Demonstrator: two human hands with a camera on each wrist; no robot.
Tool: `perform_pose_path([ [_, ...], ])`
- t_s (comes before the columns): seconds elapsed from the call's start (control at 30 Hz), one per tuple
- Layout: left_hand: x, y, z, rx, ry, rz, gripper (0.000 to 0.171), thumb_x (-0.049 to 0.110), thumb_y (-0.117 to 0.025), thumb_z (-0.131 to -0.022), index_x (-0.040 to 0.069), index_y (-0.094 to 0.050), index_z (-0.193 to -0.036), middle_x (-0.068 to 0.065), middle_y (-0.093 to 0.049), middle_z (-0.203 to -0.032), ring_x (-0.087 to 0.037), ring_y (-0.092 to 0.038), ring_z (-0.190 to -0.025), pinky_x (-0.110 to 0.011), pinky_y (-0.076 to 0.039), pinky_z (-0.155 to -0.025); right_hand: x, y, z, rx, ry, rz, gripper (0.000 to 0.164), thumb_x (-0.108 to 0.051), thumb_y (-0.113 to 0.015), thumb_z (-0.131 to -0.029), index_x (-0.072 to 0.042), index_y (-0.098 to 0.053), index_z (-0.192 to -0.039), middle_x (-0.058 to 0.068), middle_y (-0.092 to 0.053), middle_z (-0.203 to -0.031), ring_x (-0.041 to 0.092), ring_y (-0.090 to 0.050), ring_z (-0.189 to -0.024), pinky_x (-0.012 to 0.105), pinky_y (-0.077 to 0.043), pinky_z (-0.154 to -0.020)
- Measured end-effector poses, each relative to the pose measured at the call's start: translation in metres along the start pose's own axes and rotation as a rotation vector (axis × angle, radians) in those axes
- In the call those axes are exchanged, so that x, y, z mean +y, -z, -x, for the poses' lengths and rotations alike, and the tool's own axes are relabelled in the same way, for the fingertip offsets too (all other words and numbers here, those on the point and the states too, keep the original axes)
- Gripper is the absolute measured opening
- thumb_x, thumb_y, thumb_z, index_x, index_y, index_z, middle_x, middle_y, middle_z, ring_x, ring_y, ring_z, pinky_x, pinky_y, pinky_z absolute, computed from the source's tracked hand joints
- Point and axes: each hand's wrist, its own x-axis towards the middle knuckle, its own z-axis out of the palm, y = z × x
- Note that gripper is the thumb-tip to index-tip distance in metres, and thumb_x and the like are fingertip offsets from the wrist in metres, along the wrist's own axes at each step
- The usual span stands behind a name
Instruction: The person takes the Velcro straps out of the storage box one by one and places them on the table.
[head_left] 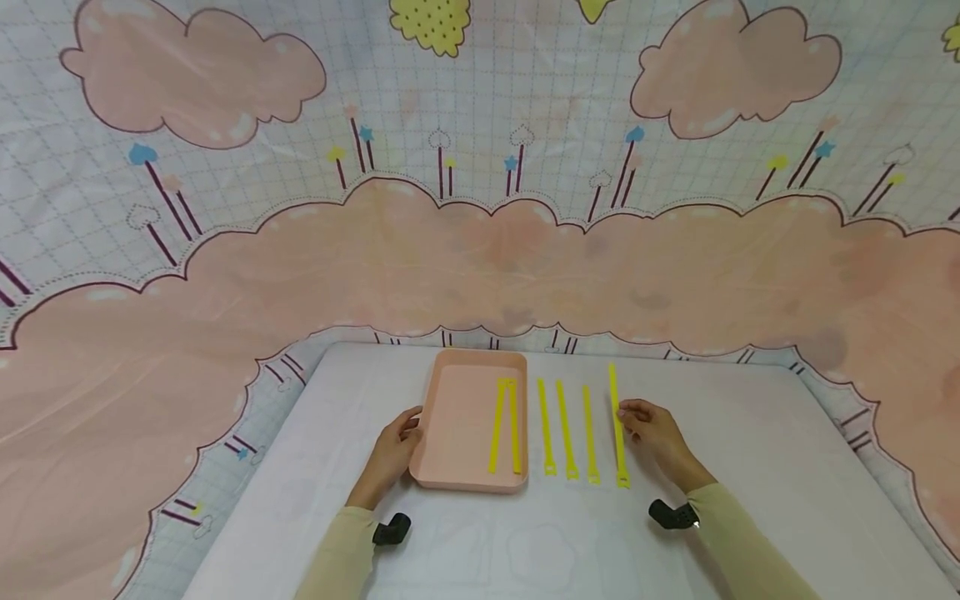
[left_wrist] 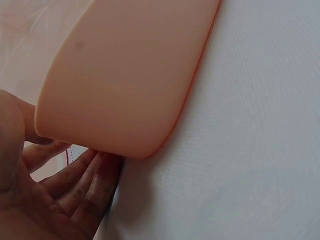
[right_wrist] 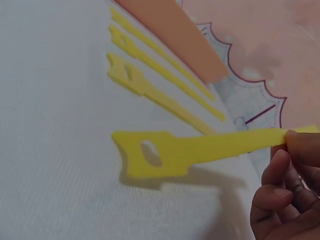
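Note:
On the left, my left hand (head_left: 393,450) grips the left edge of a shallow peach-coloured tray (head_left: 459,417). In the left wrist view its fingers (left_wrist: 82,187) lie against the tray's outer wall (left_wrist: 130,85). Two yellow hook-and-loop cable ties (head_left: 495,429) lie along the tray's right side, heads at the far end. My right hand (head_left: 656,429) pinches another yellow cable tie (right_wrist: 155,152) partway along its strap, between thumb and fingers. Its slotted head points toward me, just over the table with a shadow beneath.
Three more yellow cable ties (head_left: 566,433) lie in a row between the tray and the right hand, heads toward me. The white table (head_left: 585,550) ends at a patterned peach-and-white cloth (head_left: 480,267) behind. Black wrist devices (head_left: 671,515) sit on both wrists.

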Motion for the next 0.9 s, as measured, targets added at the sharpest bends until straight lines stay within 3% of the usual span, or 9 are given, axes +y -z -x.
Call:
perform_pose_path([
  [0.43,0.0,0.0,0.002,0.002,-0.009,-0.007,0.045,0.008,-0.049,-0.099,0.008,-0.047,-0.145,-0.022,-0.059,-0.132,-0.032,-0.059,-0.117,-0.046,-0.049,-0.097,0.01,0.001,-0.009,-0.001,0.012,0.082,0.028,-0.015,-0.06,-0.097,0.003,-0.057,-0.119,0.006,-0.061,-0.093,0.013,-0.053,-0.075,0.023,-0.046,-0.058],
  [0.9,0.005,0.001,0.004,-0.002,-0.025,-0.01,0.045,0.006,-0.048,-0.099,0.005,-0.048,-0.143,-0.024,-0.058,-0.131,-0.033,-0.059,-0.117,-0.047,-0.05,-0.096,0.017,0.003,-0.015,-0.01,-0.001,0.147,0.021,-0.013,-0.061,-0.096,0.002,-0.06,-0.111,0.003,-0.06,-0.081,0.013,-0.054,-0.067,0.024,-0.043,-0.051],
])
